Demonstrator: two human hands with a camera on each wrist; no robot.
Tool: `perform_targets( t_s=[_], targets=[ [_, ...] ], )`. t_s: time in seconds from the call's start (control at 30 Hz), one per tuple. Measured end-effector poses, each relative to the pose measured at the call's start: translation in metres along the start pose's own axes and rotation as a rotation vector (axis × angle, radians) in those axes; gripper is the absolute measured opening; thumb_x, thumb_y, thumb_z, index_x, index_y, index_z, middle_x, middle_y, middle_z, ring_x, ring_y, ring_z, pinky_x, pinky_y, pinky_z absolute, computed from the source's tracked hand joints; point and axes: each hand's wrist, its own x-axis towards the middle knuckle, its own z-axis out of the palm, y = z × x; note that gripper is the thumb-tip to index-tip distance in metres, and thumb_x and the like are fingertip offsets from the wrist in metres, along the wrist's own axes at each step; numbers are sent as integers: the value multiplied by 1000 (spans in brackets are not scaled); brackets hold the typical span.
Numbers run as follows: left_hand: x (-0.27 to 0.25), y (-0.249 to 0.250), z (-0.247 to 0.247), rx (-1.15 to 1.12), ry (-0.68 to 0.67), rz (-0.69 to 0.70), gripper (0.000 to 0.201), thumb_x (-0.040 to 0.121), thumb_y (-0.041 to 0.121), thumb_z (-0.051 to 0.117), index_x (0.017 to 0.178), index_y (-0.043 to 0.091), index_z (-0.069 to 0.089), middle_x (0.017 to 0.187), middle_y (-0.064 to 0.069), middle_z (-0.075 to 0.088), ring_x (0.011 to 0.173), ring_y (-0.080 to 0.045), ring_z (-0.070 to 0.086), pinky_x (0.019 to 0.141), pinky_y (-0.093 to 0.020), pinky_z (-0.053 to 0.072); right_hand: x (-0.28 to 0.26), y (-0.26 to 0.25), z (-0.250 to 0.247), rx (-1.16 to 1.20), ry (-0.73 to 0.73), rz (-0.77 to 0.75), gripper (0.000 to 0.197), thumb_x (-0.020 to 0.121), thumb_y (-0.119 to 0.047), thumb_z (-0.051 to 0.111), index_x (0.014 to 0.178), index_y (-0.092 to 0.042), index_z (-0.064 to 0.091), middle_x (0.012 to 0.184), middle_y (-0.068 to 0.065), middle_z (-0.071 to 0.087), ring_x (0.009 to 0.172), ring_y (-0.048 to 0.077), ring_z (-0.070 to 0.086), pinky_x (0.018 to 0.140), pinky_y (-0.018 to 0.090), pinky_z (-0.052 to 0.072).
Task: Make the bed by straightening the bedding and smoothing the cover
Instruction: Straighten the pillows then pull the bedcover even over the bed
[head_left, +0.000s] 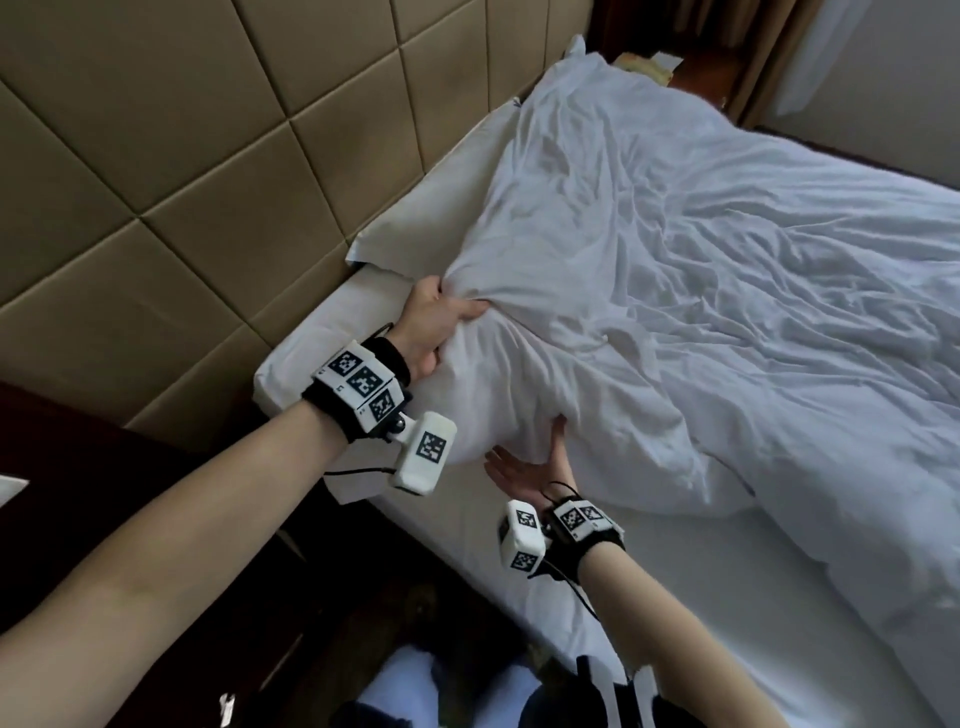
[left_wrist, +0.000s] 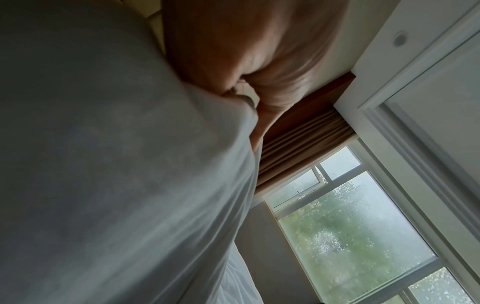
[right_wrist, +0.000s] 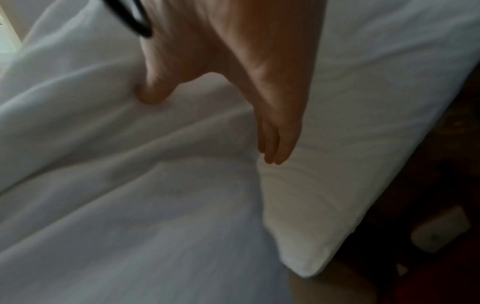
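Note:
A crumpled white duvet (head_left: 675, 291) covers the bed, and its near corner is bunched up toward the headboard. My left hand (head_left: 439, 319) grips that bunched corner, thumb on top and fingers curled into the cloth. The left wrist view shows the same hand (left_wrist: 239, 67) closed on the duvet (left_wrist: 103, 164). My right hand (head_left: 540, 460) lies palm up with straight fingers against the duvet's lower edge. In the right wrist view its fingers (right_wrist: 278, 142) run along the seam between the duvet (right_wrist: 116, 195) and the mattress sheet (right_wrist: 363, 102), while the thumb touches the duvet.
A white pillow (head_left: 441, 192) lies against the padded tan headboard (head_left: 182, 156), partly under the duvet. Bare fitted sheet (head_left: 727, 613) shows along the near bed edge. A dark nightstand (head_left: 104, 467) stands at the left. A window (left_wrist: 350, 226) and curtain (left_wrist: 298, 144) are beyond the bed.

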Motion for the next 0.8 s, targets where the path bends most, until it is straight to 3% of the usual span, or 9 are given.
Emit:
perform_targets(
  t_s=[0.1,0.2,0.27,0.33,0.4,0.5,0.6,0.7,0.8],
  targets=[
    [0,0,-22,12,7,22,45,78,-7,68,120,-6,53,114,-18,63,105,-30,62,95,-41,50,-7,2,27,150,-107,-70,143,8,-37,96,139,-8,43,140,9,49,131,24,46,109,37,39],
    [0,-4,-51,79,-5,49,54,72,-2,74,119,-1,49,120,-18,60,111,-29,60,98,-40,49,-23,6,48,116,-144,-238,85,41,-38,92,118,-11,65,118,13,67,111,31,62,100,47,46],
    [1,-11,-71,214,-33,101,56,71,1,77,118,3,46,116,-12,58,106,-23,58,96,-37,49,-30,4,54,80,-124,-298,51,72,-48,69,104,-8,72,110,12,70,104,30,64,103,47,43],
    [4,-21,-95,321,-71,146,55,76,1,73,122,2,43,113,-8,54,103,-19,55,91,-32,48,-28,4,60,-26,-9,-372,48,91,-44,48,103,-4,72,102,10,71,104,25,63,109,41,37],
    [8,-39,-120,349,-118,120,55,78,2,71,125,1,42,113,-8,54,103,-19,55,88,-29,48,-28,11,66,-103,42,-394,41,99,-30,36,106,-1,64,81,4,72,90,12,68,93,25,52],
    [13,-81,-156,400,-206,-9,56,81,3,68,129,3,41,119,-9,57,105,-21,55,91,-31,46,-40,32,82,-94,93,-441,30,99,-20,35,82,-5,55,49,2,65,50,12,66,43,18,53],
    [11,-126,-182,593,-384,-161,43,85,2,60,124,6,44,110,-9,63,97,-24,59,74,-27,44,-46,48,90,-161,167,-453,43,94,-35,46,79,1,64,62,15,70,52,26,69,42,34,55],
    [2,-160,-203,811,-626,-274,25,89,7,57,114,2,56,88,-5,57,75,-16,54,58,-23,38,-48,62,99,-151,146,-420,48,93,-39,48,72,0,66,59,12,69,48,23,67,45,32,56],
    [-16,-176,-206,812,-745,-366,21,97,19,48,81,12,59,75,0,58,57,-7,55,56,-21,40,-55,80,120,-67,38,-402,32,78,-28,61,92,1,66,80,18,73,71,30,72,69,39,58]
  ],
)
